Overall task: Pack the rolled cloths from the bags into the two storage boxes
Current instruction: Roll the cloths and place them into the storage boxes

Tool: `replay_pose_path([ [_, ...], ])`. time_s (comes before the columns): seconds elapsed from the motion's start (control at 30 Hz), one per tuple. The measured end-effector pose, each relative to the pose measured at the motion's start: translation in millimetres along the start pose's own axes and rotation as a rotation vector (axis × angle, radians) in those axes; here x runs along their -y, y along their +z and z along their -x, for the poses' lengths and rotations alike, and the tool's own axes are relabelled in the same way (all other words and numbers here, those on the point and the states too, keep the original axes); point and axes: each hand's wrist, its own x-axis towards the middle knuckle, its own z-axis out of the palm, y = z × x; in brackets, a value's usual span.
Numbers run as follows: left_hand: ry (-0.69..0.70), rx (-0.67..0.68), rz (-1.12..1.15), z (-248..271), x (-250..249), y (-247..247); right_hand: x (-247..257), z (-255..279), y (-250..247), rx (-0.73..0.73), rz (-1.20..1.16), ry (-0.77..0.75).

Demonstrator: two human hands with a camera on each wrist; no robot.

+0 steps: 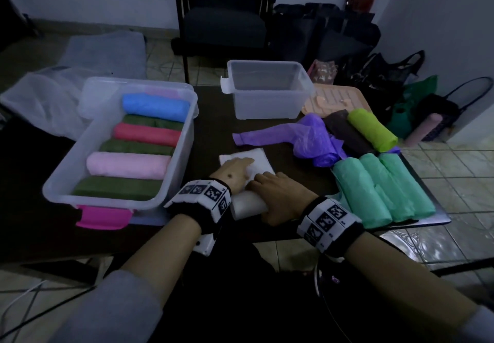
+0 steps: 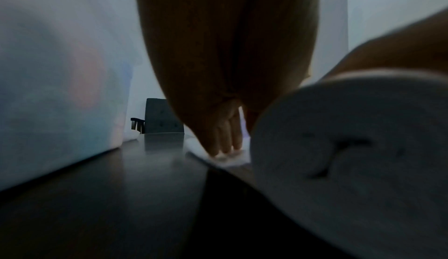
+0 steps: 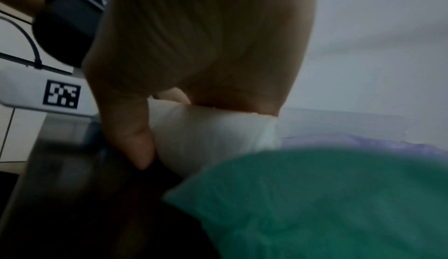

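Observation:
A white cloth lies on the dark table, its near end wound into a roll. My left hand presses flat on the unrolled part, fingers straight. My right hand lies over the roll, thumb curled round its end. The large clear box at the left holds several rolled cloths: blue, green, red, pink. A smaller clear box behind stands empty. At the right lie three rolls in green bags, a dark roll, a lime roll and a crumpled purple bag.
A peach-coloured lid lies behind the loose rolls. A clear lid rests left of the large box. A dark chair stands beyond the table, and bags crowd the floor at the right. The green bag is close by my right wrist.

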Motion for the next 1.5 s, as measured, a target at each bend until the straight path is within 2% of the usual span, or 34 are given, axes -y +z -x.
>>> replay_pose_path([
  [0.1,0.1,0.071,-0.104,0,6,4,0,-1,-1,0.051,-0.077,0.021],
  [0.27,0.129,0.132,-0.227,-3,13,6,5,-1,-1,0.101,-0.149,0.019],
  [0.57,0.134,0.143,-0.264,-3,13,5,5,5,-5,0.128,-0.369,0.027],
  [0.77,0.126,0.105,-0.184,-1,19,4,10,7,2,0.126,-0.49,0.055],
  [0.9,0.104,0.064,-0.057,0,23,6,10,10,1,0.096,-0.561,0.053],
  [0.97,0.055,0.027,0.089,3,23,4,9,9,-1,0.098,-0.559,0.064],
  [1.13,-0.003,-0.292,0.209,16,16,3,4,3,-8,0.172,-0.459,0.1],
  [1.2,-0.023,-0.348,0.29,28,16,8,0,-1,-7,0.169,-0.469,0.116],
  [1.37,-0.025,-0.167,0.384,55,28,11,-5,-4,-7,0.185,-0.657,0.205],
  [1.43,-0.027,-0.108,0.379,57,31,11,-4,-2,-8,0.155,-0.659,0.193],
  [1.5,-0.02,-0.104,0.366,55,30,12,2,2,-11,0.097,-0.55,0.193],
])
